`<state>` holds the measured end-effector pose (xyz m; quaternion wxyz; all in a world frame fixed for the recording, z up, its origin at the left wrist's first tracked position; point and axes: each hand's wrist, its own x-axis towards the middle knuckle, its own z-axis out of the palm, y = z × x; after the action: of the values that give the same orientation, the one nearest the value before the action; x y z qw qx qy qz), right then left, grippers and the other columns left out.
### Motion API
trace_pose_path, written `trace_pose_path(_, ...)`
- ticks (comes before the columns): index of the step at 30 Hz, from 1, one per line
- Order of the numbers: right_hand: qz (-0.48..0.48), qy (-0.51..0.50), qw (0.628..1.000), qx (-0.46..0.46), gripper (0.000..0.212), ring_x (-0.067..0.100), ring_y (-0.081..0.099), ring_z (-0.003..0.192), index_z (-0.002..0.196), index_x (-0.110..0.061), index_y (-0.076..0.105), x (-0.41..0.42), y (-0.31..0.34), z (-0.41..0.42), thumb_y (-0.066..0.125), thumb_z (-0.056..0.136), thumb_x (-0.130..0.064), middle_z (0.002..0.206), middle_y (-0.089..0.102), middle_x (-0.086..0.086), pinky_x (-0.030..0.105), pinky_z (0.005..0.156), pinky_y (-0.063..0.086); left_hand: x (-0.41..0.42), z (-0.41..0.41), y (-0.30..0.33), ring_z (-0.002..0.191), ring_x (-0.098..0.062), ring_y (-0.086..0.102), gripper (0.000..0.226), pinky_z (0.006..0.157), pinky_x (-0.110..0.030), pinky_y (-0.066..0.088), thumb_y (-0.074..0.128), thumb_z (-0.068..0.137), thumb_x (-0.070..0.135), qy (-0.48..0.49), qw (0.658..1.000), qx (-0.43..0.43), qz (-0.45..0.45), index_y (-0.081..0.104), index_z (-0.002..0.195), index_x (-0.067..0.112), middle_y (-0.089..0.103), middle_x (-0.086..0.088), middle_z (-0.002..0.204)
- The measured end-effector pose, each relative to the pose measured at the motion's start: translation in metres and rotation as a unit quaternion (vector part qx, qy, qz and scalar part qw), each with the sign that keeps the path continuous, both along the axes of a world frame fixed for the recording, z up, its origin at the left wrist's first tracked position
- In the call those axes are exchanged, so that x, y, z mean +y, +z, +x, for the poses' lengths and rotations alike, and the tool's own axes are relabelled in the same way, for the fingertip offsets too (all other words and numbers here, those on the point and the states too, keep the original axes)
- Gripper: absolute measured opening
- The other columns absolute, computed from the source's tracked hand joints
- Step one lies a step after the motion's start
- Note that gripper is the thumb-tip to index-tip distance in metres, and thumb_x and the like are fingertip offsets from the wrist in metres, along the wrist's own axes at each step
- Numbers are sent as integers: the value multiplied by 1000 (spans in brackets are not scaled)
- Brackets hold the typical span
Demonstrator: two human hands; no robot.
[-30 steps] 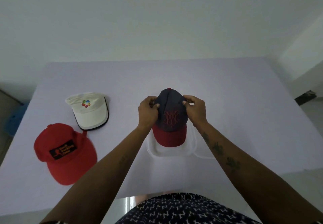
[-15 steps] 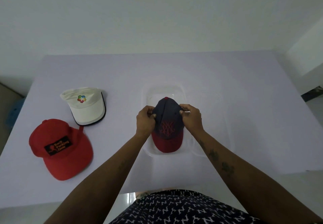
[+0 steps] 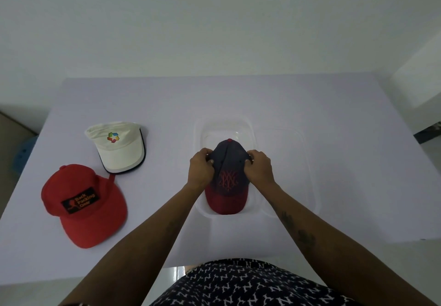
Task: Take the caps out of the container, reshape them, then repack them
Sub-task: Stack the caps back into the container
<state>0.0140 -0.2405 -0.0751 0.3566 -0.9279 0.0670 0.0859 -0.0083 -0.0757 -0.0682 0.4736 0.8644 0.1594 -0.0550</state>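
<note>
A navy cap with a dark red brim and red stitched logo sits over the clear plastic container at the table's centre. My left hand pinches the crown's left side and my right hand pinches its right side. The brim points toward me and lies inside the container's near end. A red cap with a black patch lies at the near left. Behind it rests a white cap with a coloured logo.
The clear lid lies flat just right of the container. The pale table ends close to my body at the near edge. A blue object sits on the floor off the left edge.
Both hands have lowered the navy cap into the container. The camera view has tilted so the container's far end now shows.
</note>
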Motion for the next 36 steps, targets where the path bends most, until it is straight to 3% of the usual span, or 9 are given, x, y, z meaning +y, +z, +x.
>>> trace_pose_path(10,4,21,997,79,18,24,53,80,100,3,57,8,-3,-1,44,87,0,105,56,20,28,69,42,-5,0,-4,100,-27,57,34,78,-28,41,41,89,-2,-11,999,44,6,51,122,1,61,-17,114)
trace_pose_path(20,0,10,996,90,22,22,49,82,105,3,56,12,-2,-9,44,87,1,112,51,19,28,75,42,-6,2,-7,109,-32,54,32,82,-29,38,42,94,7,-26,995,94,15,46,126,2,54,-19,122)
trace_pose_path(22,-4,1,997,82,23,26,53,88,109,4,55,12,2,-9,44,89,0,117,51,21,29,78,44,-6,3,-6,111,-32,54,32,83,-30,38,41,94,7,-24,996,88,15,46,125,1,53,-19,123)
trace_pose_path(26,-2,-12,999,41,38,33,51,119,131,6,45,15,14,-8,45,94,-4,135,42,18,32,98,41,-7,2,4,123,-33,48,39,97,-34,39,40,96,6,-28,998,52,37,38,135,-1,40,-19,139)
trace_pose_path(30,40,4,998,-51,37,24,50,120,129,2,49,29,29,0,47,93,-3,133,44,13,15,92,33,3,-3,19,126,-30,47,41,100,-30,37,42,98,9,-19,999,-6,38,39,138,1,35,-16,146)
trace_pose_path(36,95,104,987,-82,30,19,51,120,123,-5,55,108,49,9,52,93,-6,132,48,9,16,94,36,69,-30,38,111,-22,56,39,88,-19,36,49,97,16,78,993,-58,62,45,133,5,42,-9,141)
